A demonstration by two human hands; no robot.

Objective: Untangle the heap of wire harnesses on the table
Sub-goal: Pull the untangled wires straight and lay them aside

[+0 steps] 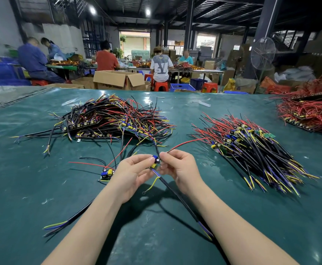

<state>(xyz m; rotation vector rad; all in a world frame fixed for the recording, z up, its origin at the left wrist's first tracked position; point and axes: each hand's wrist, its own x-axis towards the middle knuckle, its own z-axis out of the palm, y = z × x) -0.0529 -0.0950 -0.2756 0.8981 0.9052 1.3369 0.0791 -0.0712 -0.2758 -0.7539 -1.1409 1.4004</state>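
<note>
Seated workers [159, 64], an open cardboard box [116, 79], a fan [263, 53].

The only mark that could be read was a large dark letter "Y" on the back of a pale T-shirt [160, 67], worn by a person seated on a red stool [161, 86] at a far table [204, 70]. Another stroke crossed it, but its letter could not be told. Print on the small parts [87, 123] in the heap of wires [110, 115] was too small to read.
</note>
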